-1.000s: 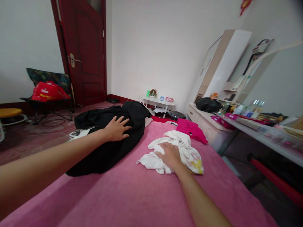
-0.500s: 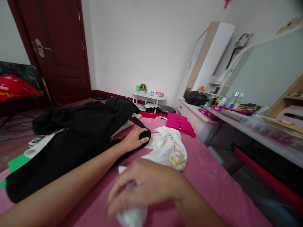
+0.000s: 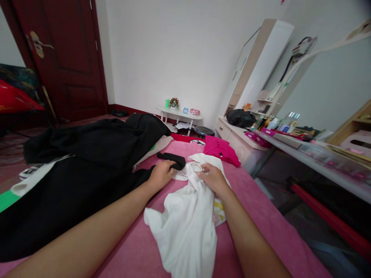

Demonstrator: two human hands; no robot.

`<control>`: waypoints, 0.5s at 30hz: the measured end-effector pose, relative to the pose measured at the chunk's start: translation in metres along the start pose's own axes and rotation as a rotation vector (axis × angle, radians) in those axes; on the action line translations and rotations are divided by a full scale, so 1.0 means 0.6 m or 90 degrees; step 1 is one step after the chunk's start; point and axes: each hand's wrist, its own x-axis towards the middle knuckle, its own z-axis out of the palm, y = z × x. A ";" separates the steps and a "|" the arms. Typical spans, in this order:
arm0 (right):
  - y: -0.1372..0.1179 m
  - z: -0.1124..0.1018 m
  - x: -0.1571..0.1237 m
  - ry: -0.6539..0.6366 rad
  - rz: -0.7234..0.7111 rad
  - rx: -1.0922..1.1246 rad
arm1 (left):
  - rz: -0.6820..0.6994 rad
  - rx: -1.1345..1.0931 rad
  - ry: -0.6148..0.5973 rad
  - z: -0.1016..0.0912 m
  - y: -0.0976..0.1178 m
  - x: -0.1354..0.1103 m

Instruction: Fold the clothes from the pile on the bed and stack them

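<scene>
On the pink bedding lies a large black garment point(image 3: 95, 162) with white and green parts. My left hand point(image 3: 162, 174) is closed on the black garment's narrow end, beside the white cloth. A crumpled white garment point(image 3: 188, 220) spreads toward me, a yellow print showing at its right side under my right forearm. My right hand point(image 3: 213, 179) pinches a gathered fold near its far end. Just beyond it, a folded bright pink garment point(image 3: 220, 150) touches the white fabric.
The pink bed cover point(image 3: 252, 216) runs under the clothes. To the right stand a glass-topped table point(image 3: 315, 154) and a white cabinet point(image 3: 223, 129) bearing a black bag point(image 3: 240, 118). A low white shelf point(image 3: 179, 114) is by the wall, and a dark red door point(image 3: 66, 58) at left.
My right hand has moved forward from near me to the white garment's far end and grips it there. The white garment now stretches toward me. My left hand has stayed on the black garment.
</scene>
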 end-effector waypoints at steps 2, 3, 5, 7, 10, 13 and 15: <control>0.008 0.022 -0.007 -0.002 -0.017 0.010 | -0.011 -0.090 0.043 -0.004 -0.001 -0.003; 0.011 0.031 -0.009 0.004 -0.020 0.012 | -0.003 -0.130 0.058 -0.009 0.003 -0.006; 0.017 0.042 -0.011 0.026 -0.019 0.026 | 0.047 -0.197 0.051 -0.026 0.024 -0.013; 0.024 0.046 -0.010 0.036 -0.023 0.062 | 0.123 -0.233 0.035 -0.057 0.057 -0.015; 0.030 0.046 -0.010 0.038 -0.022 0.127 | 0.212 -0.205 0.138 -0.139 0.101 0.004; 0.030 0.043 -0.014 0.048 -0.049 0.164 | 0.206 -0.074 0.308 -0.252 0.091 0.038; 0.029 0.043 -0.017 0.054 -0.066 0.163 | 0.100 0.072 0.387 -0.326 0.044 0.054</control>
